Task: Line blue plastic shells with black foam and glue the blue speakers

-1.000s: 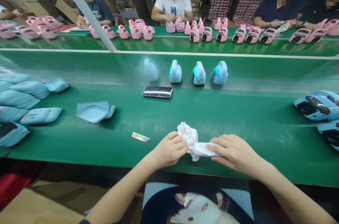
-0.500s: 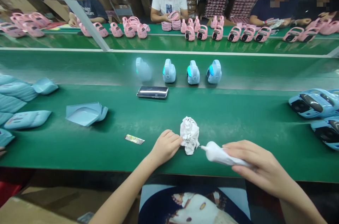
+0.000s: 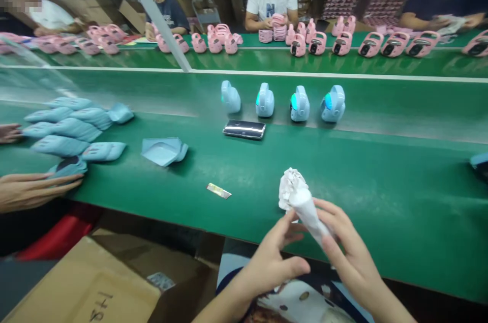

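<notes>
White paper wad (image 3: 292, 189) and its tapered paper cone (image 3: 308, 217), lying apart moments earlier, were joined at lower centre as I watched. The right hand (image 3: 345, 246) gripped the cone, the open left hand (image 3: 269, 267) just beside it. Beyond lay a foil strip (image 3: 218, 191), a black phone (image 3: 244, 129) and pale blue toys (image 3: 301, 103) on the green belt (image 3: 381, 185).

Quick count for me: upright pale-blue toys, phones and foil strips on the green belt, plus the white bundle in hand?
Upright pale-blue toys: 4
Phone: 1
Foil strip: 1
White crumpled bundle: 1
Total: 7
</notes>
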A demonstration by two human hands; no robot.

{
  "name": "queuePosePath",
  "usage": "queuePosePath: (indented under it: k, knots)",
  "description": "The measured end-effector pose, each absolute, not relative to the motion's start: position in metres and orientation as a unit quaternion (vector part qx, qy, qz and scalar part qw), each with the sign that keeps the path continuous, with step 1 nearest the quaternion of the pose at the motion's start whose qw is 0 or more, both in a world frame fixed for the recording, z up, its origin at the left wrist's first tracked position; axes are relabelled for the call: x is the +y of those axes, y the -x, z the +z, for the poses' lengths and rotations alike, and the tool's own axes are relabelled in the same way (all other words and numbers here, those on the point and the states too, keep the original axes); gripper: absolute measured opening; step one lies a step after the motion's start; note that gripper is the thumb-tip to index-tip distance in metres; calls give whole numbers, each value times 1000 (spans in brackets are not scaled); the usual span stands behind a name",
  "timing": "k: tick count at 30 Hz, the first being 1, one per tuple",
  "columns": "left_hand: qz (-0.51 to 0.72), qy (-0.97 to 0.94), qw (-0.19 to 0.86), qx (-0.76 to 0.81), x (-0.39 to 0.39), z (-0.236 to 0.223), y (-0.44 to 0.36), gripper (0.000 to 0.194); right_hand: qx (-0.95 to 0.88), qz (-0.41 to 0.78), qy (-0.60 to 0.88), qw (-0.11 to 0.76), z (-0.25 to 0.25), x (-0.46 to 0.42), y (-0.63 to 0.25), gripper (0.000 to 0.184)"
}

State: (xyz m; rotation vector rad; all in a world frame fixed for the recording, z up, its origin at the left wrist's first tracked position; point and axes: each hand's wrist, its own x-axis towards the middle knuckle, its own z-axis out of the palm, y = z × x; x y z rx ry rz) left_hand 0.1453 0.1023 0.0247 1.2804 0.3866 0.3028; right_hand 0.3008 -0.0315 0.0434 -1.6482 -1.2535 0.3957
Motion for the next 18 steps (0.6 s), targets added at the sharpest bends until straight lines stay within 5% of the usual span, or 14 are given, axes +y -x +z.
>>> queuePosePath:
  k: [4, 10, 18]
  knots:
    - [198, -437, 828, 291, 91, 18, -162, 71, -581, 152, 641, 478, 23, -24, -295, 44]
    - [189, -255, 905, 282, 96, 17, -167, 63, -678, -104, 624, 373, -11, -9, -310, 74]
    - [60, -535, 820, 197, 105, 40, -155, 91, -757, -89, 545, 349, -31, -2, -341, 45]
